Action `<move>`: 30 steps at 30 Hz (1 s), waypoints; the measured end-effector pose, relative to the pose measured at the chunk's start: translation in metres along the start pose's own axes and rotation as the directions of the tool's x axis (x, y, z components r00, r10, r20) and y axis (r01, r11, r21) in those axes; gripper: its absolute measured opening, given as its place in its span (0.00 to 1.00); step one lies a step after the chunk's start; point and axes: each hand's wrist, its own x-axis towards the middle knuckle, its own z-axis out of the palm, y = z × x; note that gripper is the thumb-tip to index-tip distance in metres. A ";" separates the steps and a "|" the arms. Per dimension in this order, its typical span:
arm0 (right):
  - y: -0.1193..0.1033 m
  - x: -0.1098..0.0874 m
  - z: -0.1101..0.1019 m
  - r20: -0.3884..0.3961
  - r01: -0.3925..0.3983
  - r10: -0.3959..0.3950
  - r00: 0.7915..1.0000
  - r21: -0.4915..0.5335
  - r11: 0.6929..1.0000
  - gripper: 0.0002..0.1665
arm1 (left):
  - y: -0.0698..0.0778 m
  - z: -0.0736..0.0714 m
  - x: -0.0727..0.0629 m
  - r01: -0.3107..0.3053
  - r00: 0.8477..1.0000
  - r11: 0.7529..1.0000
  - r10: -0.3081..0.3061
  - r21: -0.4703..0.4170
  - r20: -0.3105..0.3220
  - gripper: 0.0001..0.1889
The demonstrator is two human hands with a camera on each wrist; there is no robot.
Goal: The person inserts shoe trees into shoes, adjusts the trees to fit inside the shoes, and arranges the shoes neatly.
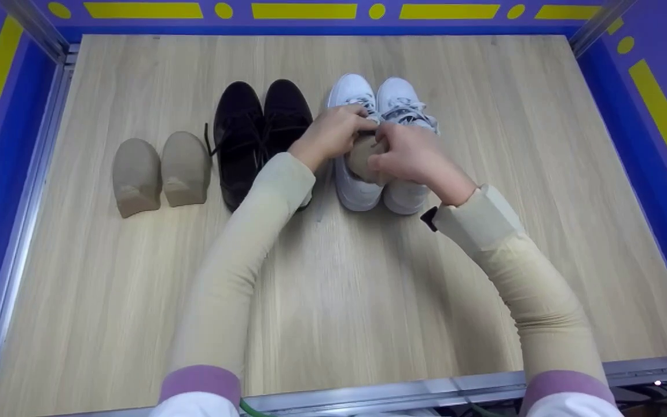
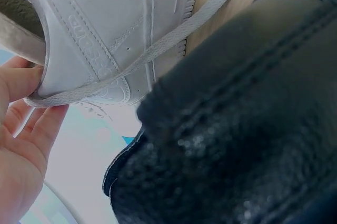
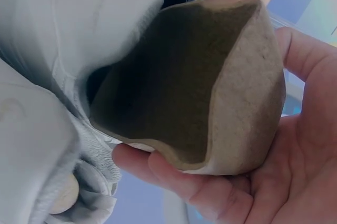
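My left hand pinches the upper edge of the opening of the left white sneaker; a lace runs past the fingers in the left wrist view. My right hand grips a hollow tan molded-pulp shoe insert, thumb on one side and fingers beneath. The insert is partly inside that sneaker's opening, its cut end facing the heel. Close beside stands the right white sneaker, partly covered by my right hand. A rounded tan piece shows inside it in the right wrist view.
Left of the white pair stand black lace-up shoes, one lace sticking out; my left forearm overlaps them. Two more tan shoe inserts lie farther left on the wooden table. Blue and yellow panels border the table.
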 end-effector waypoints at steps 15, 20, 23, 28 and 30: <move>-0.011 0.011 -0.012 0.088 -0.037 0.046 0.995 -0.095 0.995 0.15 | 0.001 0.000 -0.001 -0.004 1.000 0.999 0.003 0.051 0.016 0.20; -0.015 0.016 -0.014 0.107 -0.048 0.064 0.992 -0.145 0.988 0.13 | 0.000 0.000 0.000 0.003 1.000 0.999 -0.004 0.042 0.020 0.18; -0.015 0.019 -0.014 0.106 -0.048 0.065 0.992 -0.156 0.987 0.11 | -0.001 0.000 -0.001 0.000 1.000 1.000 0.000 0.012 0.002 0.16; -0.013 0.023 -0.010 0.096 -0.033 0.048 0.994 -0.154 0.988 0.10 | -0.002 0.002 -0.001 -0.002 1.000 1.000 0.002 -0.010 -0.014 0.14; -0.010 0.023 -0.008 0.084 -0.020 0.032 0.996 -0.137 0.990 0.11 | -0.001 0.003 -0.001 0.005 1.000 1.000 -0.005 -0.007 -0.012 0.15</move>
